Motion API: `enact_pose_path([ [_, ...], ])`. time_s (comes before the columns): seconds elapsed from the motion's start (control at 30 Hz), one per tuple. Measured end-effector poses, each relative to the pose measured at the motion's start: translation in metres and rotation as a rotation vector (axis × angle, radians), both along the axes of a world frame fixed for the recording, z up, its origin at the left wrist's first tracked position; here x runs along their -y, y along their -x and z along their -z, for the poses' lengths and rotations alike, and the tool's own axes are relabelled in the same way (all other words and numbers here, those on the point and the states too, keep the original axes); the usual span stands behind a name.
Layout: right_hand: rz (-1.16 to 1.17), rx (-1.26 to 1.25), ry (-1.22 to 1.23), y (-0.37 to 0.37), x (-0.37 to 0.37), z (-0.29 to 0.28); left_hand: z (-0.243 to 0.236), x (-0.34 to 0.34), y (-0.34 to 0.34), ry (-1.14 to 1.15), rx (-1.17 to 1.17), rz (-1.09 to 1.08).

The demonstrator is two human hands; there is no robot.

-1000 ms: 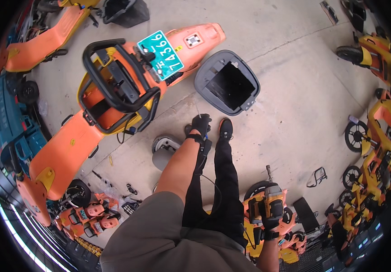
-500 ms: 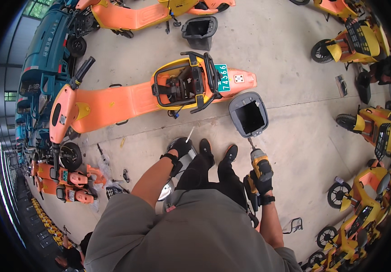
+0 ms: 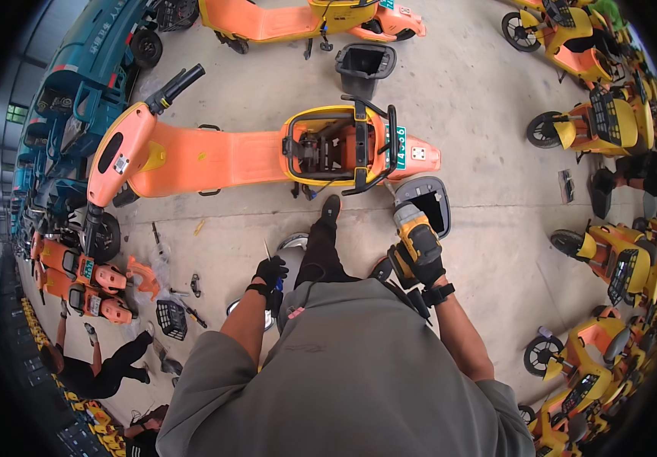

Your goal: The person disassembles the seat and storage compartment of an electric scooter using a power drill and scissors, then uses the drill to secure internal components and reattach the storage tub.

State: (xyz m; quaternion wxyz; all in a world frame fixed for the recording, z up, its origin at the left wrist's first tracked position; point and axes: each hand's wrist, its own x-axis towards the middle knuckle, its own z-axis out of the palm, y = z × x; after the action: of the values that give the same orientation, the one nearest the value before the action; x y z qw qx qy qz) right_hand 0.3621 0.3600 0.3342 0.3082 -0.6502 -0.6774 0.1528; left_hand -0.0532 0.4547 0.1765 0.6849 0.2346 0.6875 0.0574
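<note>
My right hand (image 3: 427, 272), in a black glove, grips a yellow-and-black cordless drill (image 3: 418, 234). The drill's front end points away from me and overlaps a dark plastic bin (image 3: 445, 199) on the floor. My left hand (image 3: 270, 270), also gloved, is closed around a thin pale rod (image 3: 266, 248) whose upper end sticks out; what kind of tool it is cannot be made out. Ahead of me stands an orange electric scooter (image 3: 218, 161), its handlebar to the left. A black frame (image 3: 360, 145) surrounds the scooter's open seat compartment, where inner parts show.
Another dark bin (image 3: 365, 62) and an orange scooter (image 3: 282, 21) stand farther off. Yellow scooters (image 3: 610, 129) line the right side. At left are teal vehicles (image 3: 77, 72), orange scooters (image 3: 77, 263), a black basket (image 3: 171, 320) and loose parts. A co-worker (image 3: 103, 365) is at lower left.
I have stepped forward, with one foot now nearer the scooter. The drill has come closer to the bin and now overlaps it. Both hands still hold their things.
</note>
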Motion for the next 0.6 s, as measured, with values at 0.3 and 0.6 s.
enact_pose_path([
  [0.3, 0.114, -0.035, 0.047, 0.041, -0.125, -0.001, -0.06, -0.164, -0.097, -0.405, 0.385, 0.275],
  [0.6, 0.151, 0.102, 0.144, 0.065, -0.16, -0.015, -0.097, -0.221, -0.157, -0.264, 0.723, 0.414],
])
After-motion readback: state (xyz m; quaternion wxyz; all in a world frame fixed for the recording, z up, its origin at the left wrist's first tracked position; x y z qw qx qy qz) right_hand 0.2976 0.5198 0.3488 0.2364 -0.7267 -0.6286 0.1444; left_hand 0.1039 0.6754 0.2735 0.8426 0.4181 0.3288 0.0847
